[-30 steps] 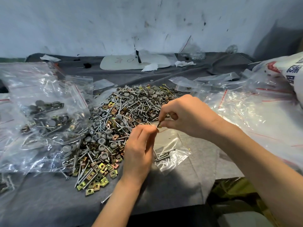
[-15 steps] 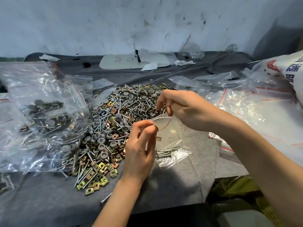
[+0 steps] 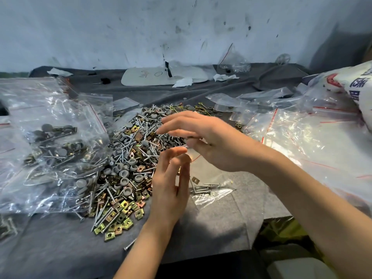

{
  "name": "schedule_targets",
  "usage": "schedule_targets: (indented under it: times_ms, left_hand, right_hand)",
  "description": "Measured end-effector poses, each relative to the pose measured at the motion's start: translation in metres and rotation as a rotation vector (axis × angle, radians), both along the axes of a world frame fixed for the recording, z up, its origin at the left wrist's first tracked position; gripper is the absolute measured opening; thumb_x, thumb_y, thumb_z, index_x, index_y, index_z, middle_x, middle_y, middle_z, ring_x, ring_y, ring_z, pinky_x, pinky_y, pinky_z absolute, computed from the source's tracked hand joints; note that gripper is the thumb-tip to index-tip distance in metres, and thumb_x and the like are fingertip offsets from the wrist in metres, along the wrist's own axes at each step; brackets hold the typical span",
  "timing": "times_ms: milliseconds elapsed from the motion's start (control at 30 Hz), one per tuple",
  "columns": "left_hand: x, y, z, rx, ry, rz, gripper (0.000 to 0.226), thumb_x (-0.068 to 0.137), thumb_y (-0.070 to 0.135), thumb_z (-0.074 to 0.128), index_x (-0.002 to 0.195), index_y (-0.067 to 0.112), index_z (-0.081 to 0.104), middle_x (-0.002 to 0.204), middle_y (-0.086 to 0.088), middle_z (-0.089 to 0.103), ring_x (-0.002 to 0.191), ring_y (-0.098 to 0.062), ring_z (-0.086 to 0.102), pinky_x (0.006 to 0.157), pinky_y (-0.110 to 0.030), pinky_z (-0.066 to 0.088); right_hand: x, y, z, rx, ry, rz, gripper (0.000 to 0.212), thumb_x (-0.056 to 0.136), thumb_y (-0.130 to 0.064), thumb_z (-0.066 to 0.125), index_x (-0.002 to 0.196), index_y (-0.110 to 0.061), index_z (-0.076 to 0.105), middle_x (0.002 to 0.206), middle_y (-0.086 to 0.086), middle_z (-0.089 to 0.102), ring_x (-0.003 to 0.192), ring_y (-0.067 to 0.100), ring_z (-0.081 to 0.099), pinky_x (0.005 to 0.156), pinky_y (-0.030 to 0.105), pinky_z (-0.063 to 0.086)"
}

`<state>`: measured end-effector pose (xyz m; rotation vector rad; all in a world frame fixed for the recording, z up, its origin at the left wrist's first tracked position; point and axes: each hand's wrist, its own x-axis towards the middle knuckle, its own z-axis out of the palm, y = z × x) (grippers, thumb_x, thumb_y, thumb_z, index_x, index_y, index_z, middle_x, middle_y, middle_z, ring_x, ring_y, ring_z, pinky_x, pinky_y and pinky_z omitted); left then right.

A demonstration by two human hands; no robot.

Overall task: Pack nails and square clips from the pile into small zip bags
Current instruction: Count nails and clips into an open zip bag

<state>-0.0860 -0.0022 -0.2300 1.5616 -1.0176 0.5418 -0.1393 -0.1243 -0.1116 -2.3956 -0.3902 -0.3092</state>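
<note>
A pile [image 3: 130, 158] of nails, grey caps and yellowish square clips [image 3: 120, 216] lies on the grey cloth in the middle. A small zip bag [image 3: 211, 190] lies just right of the pile, with a few nails and one square clip [image 3: 195, 179] in it. Its red-lined mouth is raised between my hands. My left hand [image 3: 171, 188] stands upright at the mouth and pinches the bag's near edge with nearly straight fingers. My right hand [image 3: 203, 137] hovers above the bag, blurred, with its fingers stretched over the pile's right side and nothing in them.
Filled zip bags [image 3: 56, 141] are heaped at the left. Empty clear bags [image 3: 302, 137] cover the right side, next to a white printed sack [image 3: 358, 83]. A white board [image 3: 149, 77] lies by the back wall. The cloth's edge [image 3: 267, 216] drops off at the front right.
My right hand has let go of the bag's mouth and spread its fingers out over the pile. A square clip now lies inside the bag. My left hand stayed at the mouth.
</note>
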Motion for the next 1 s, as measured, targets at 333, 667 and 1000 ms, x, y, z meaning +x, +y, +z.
schedule_targets:
  times_ms: [333, 667, 1000]
  left_hand:
    - [0.001, 0.001, -0.001, 0.0, 0.035, -0.014, 0.01, 0.092, 0.011, 0.046, 0.1, 0.015, 0.052, 0.111, -0.01, 0.055, 0.098, -0.007, 0.055, 0.082, -0.013, 0.042]
    - [0.003, 0.0, -0.007, -0.033, 0.131, 0.004, 0.014, 0.088, 0.015, 0.049, 0.1, 0.019, 0.054, 0.111, -0.001, 0.056, 0.08, -0.01, 0.053, 0.073, -0.014, 0.04]
    - [0.006, -0.001, -0.009, -0.059, 0.206, 0.001, 0.016, 0.087, 0.017, 0.047, 0.101, 0.021, 0.055, 0.111, 0.002, 0.056, 0.089, -0.015, 0.056, 0.075, -0.027, 0.047]
  right_hand:
    - [0.012, -0.022, -0.01, 0.363, -0.082, -0.226, 0.033, 0.093, 0.001, 0.052, 0.113, -0.023, 0.063, 0.116, -0.007, 0.065, 0.104, 0.004, 0.065, 0.088, 0.022, 0.052]
    - [0.063, -0.055, -0.09, -0.289, 0.202, -0.555, 0.029, 0.092, -0.001, 0.053, 0.117, -0.009, 0.065, 0.117, 0.01, 0.06, 0.107, 0.024, 0.056, 0.093, 0.033, 0.043]
    - [0.078, -0.056, -0.093, -0.458, 0.306, -0.608, 0.027, 0.094, -0.006, 0.049, 0.118, -0.012, 0.06, 0.116, 0.01, 0.054, 0.109, 0.028, 0.052, 0.087, 0.042, 0.047]
